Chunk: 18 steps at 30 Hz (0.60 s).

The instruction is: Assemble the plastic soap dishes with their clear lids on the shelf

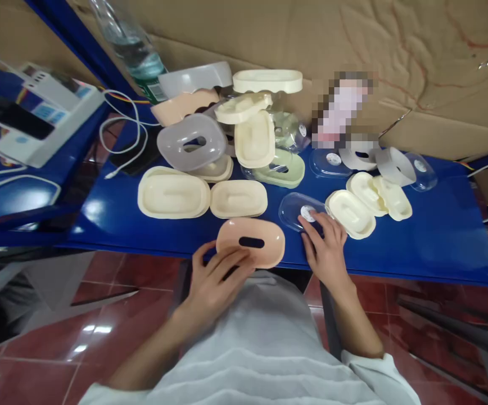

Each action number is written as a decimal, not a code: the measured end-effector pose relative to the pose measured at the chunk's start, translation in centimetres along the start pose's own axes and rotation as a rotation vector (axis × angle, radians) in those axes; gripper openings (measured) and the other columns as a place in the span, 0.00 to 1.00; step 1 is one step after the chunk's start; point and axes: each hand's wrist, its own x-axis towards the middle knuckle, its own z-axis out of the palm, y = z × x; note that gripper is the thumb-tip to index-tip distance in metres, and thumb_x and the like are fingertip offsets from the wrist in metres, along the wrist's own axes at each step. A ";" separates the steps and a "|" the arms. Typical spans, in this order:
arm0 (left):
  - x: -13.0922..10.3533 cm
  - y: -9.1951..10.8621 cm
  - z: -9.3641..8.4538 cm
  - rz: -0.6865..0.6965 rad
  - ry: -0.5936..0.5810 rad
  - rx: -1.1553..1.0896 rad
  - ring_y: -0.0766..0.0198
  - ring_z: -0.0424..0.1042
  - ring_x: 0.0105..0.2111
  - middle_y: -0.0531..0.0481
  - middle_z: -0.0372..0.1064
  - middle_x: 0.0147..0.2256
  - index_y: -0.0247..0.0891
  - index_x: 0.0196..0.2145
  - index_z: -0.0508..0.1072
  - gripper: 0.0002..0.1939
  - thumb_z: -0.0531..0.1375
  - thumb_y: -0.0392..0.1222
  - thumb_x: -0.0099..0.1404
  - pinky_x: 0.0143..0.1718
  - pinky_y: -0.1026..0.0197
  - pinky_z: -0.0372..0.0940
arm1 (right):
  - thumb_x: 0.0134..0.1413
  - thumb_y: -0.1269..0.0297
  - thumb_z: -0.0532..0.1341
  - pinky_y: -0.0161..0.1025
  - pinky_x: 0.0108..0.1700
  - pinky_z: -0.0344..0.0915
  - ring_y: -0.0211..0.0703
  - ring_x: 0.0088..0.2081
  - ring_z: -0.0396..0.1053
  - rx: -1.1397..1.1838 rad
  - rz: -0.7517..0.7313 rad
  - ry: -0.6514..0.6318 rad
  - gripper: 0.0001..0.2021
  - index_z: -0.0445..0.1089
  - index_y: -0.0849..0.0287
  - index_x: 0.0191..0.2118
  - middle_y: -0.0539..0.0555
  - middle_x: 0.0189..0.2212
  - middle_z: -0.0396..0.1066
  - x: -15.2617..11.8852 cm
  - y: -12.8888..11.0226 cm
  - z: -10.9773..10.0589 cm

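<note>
My left hand (222, 275) holds a peach oval plastic cover (271, 242) at the table's front edge. Its fingers lie over the near side, beside the dark slot, and the thumb is at the left end. My right hand (326, 247) grips the near right part of a clear plastic lid (290, 208), one fingertip by its round white sticker (308, 213); its grip underneath is partly hidden. Just right of these fingers sits a cream oval tray (351, 214). Behind the peach cover lie two more cream trays, a larger one (174, 194) and a smaller one (239, 198).
Grey, peach and cream parts are piled at the back, with a grey slotted cover (191, 140) and a green one (284, 171). A water bottle (136, 62) stands behind. A white cable (132, 126) and a power strip (54, 90) are left. Cardboard (416, 67) backs the blue table (416, 247).
</note>
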 end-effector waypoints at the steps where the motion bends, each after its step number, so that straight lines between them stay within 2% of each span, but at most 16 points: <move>1: -0.7 0.3 0.3 -0.013 -0.016 -0.005 0.55 0.82 0.46 0.45 0.84 0.46 0.40 0.51 0.78 0.13 0.68 0.31 0.70 0.62 0.44 0.61 | 0.76 0.65 0.57 0.59 0.72 0.55 0.58 0.72 0.60 -0.005 0.025 -0.001 0.26 0.61 0.45 0.74 0.61 0.71 0.64 0.1 -0.1 0.1; 3: -1.7 0.5 0.8 -0.039 -0.034 0.003 0.55 0.82 0.46 0.45 0.84 0.47 0.39 0.51 0.78 0.13 0.67 0.29 0.71 0.61 0.44 0.60 | 0.77 0.60 0.56 0.61 0.73 0.53 0.60 0.75 0.55 -0.024 0.097 0.026 0.27 0.57 0.46 0.76 0.62 0.75 0.57 0.2 0.2 0.0; 5: -2.1 0.7 1.3 -0.044 -0.042 0.015 0.53 0.81 0.48 0.44 0.83 0.50 0.39 0.53 0.78 0.15 0.64 0.27 0.72 0.61 0.43 0.59 | 0.76 0.54 0.57 0.64 0.73 0.51 0.63 0.76 0.54 -0.079 0.194 0.091 0.29 0.57 0.50 0.76 0.64 0.76 0.55 0.0 1.1 -0.3; 8: -1.6 1.1 1.9 -0.023 -0.066 -0.009 0.53 0.81 0.51 0.42 0.82 0.54 0.39 0.56 0.77 0.18 0.61 0.27 0.72 0.60 0.44 0.61 | 0.75 0.49 0.58 0.64 0.71 0.53 0.64 0.70 0.63 -0.184 0.330 0.165 0.27 0.66 0.55 0.71 0.66 0.70 0.67 -1.3 3.4 -1.1; 10: -0.9 1.6 2.3 -0.008 -0.066 -0.030 0.53 0.81 0.52 0.42 0.81 0.54 0.39 0.57 0.77 0.18 0.61 0.27 0.72 0.59 0.46 0.62 | 0.75 0.50 0.58 0.61 0.67 0.58 0.61 0.63 0.71 -0.214 0.371 0.168 0.22 0.73 0.55 0.65 0.64 0.64 0.74 -2.7 5.0 -1.9; 13: 0.6 2.3 3.5 0.020 -0.074 -0.039 0.54 0.80 0.55 0.44 0.81 0.55 0.39 0.56 0.77 0.19 0.60 0.26 0.72 0.59 0.48 0.63 | 0.75 0.54 0.60 0.55 0.60 0.65 0.57 0.54 0.77 -0.210 0.352 0.210 0.15 0.79 0.55 0.55 0.61 0.55 0.81 -5.1 6.4 -2.9; 16: 2.5 2.9 5.4 0.044 -0.103 -0.052 0.54 0.79 0.58 0.44 0.80 0.57 0.39 0.57 0.77 0.19 0.59 0.26 0.73 0.61 0.47 0.63 | 0.74 0.57 0.62 0.55 0.56 0.69 0.56 0.49 0.79 -0.151 0.351 0.373 0.13 0.80 0.57 0.51 0.61 0.47 0.83 -7.1 6.4 -3.5; 18: 3.7 3.4 6.7 0.054 -0.128 -0.069 0.53 0.76 0.61 0.42 0.78 0.60 0.40 0.59 0.76 0.20 0.59 0.27 0.73 0.63 0.46 0.63 | 0.72 0.59 0.63 0.55 0.53 0.73 0.56 0.48 0.79 -0.091 0.344 0.499 0.12 0.79 0.57 0.53 0.62 0.46 0.82 -7.9 5.5 -3.9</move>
